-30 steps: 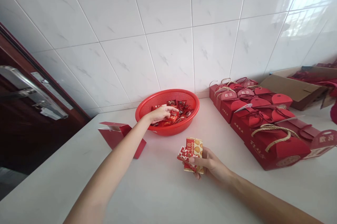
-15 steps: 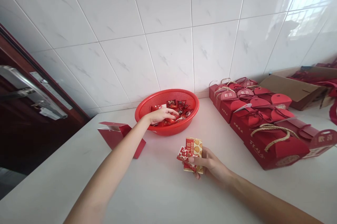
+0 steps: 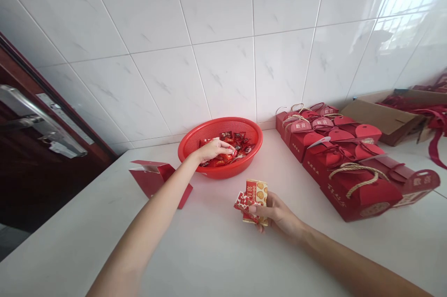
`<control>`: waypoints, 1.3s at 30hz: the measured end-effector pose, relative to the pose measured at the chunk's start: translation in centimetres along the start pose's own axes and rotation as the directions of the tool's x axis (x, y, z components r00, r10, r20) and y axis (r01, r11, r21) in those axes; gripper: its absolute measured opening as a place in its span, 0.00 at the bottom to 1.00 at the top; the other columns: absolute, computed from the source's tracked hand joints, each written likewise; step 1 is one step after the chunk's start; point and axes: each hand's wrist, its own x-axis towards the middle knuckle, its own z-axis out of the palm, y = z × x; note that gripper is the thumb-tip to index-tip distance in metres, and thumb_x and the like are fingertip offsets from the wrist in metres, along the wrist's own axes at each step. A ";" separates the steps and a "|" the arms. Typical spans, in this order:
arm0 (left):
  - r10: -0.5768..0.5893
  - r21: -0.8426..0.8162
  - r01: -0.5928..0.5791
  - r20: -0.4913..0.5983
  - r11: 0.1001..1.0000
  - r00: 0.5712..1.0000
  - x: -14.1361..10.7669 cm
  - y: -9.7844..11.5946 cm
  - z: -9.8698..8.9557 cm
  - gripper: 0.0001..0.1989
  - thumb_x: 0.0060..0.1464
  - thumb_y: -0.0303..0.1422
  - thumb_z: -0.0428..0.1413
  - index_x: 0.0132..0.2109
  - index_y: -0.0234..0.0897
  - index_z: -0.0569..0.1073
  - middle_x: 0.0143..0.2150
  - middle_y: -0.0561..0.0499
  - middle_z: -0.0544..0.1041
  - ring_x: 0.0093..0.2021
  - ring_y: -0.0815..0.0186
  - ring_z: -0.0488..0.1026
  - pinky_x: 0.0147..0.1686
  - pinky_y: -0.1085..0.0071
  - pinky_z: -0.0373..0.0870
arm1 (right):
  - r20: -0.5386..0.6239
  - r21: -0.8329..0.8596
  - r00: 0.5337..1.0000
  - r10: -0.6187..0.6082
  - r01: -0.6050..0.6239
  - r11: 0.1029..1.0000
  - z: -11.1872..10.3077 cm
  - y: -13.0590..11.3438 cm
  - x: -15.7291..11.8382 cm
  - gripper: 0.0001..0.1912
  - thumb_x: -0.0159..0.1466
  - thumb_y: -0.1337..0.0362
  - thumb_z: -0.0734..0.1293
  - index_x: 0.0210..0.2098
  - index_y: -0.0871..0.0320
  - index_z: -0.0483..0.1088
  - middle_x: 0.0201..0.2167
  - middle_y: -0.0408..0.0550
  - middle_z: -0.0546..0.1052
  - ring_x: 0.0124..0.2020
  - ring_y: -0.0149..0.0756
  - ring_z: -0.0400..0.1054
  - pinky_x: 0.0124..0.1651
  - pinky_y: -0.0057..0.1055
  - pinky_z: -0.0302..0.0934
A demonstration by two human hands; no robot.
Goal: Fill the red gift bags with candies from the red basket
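Observation:
My left hand (image 3: 214, 150) reaches over the rim of a red plastic basket (image 3: 256, 148) that holds several wrapped candies (image 3: 228, 135). Thumb and fingers pinch a small red-and-white wrapped candy (image 3: 234, 152), partly hidden by the fingertips. Nearer to me, my right hand (image 3: 279, 213) is closed round a few snack packets (image 3: 256, 192), clamped under the thumb above the counter. One packet is red and cream with a biscuit picture; another is white with red flowers. An open red gift box (image 3: 148, 180) stands left of the basket, partly behind my left forearm.
Several red gift boxes (image 3: 314, 166) with rope and ribbon handles stand in rows on the right of the white counter (image 3: 209, 250). Behind them is a cardboard box (image 3: 380, 118) with dark red ribbons. A tiled wall (image 3: 223, 78) runs along the back; a door handle (image 3: 31, 122) is at left.
The left hand's fingers have closed from a looser reach into a pinch on a candy in the basket. My right hand keeps its packets. The view has shifted slightly.

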 end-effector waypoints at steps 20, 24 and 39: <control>0.019 -0.127 -0.032 -0.101 0.991 0.995 -0.2 0.2 0.5 0.13 0.50 0.39 0.63 0.40 0.36 0.82 0.46 0.45 0.81 0.47 0.58 0.76 0.47 0.65 0.73 | -0.007 -0.056 1.000 -0.009 0.009 0.998 -0.3 0.4 0.0 0.21 0.52 0.53 0.77 0.38 0.60 0.73 0.37 0.51 0.78 0.26 0.29 0.67 0.23 0.25 0.62; 0.024 -0.110 -0.033 -0.080 0.993 0.997 -0.1 0.1 0.3 0.13 0.51 0.38 0.62 0.41 0.37 0.83 0.46 0.46 0.82 0.48 0.57 0.76 0.48 0.65 0.73 | -0.008 -0.047 1.000 -0.012 0.012 0.999 -0.4 0.4 0.0 0.20 0.53 0.54 0.77 0.37 0.61 0.72 0.41 0.54 0.78 0.27 0.30 0.68 0.23 0.24 0.63; -0.016 0.096 0.019 -0.032 0.995 0.999 -0.3 1.0 0.4 0.18 0.46 0.44 0.63 0.42 0.39 0.83 0.45 0.49 0.80 0.50 0.57 0.74 0.48 0.70 0.69 | -0.022 -0.043 1.000 -0.009 0.008 0.999 -0.3 0.2 0.0 0.21 0.52 0.53 0.77 0.38 0.61 0.72 0.31 0.48 0.76 0.25 0.29 0.66 0.23 0.25 0.63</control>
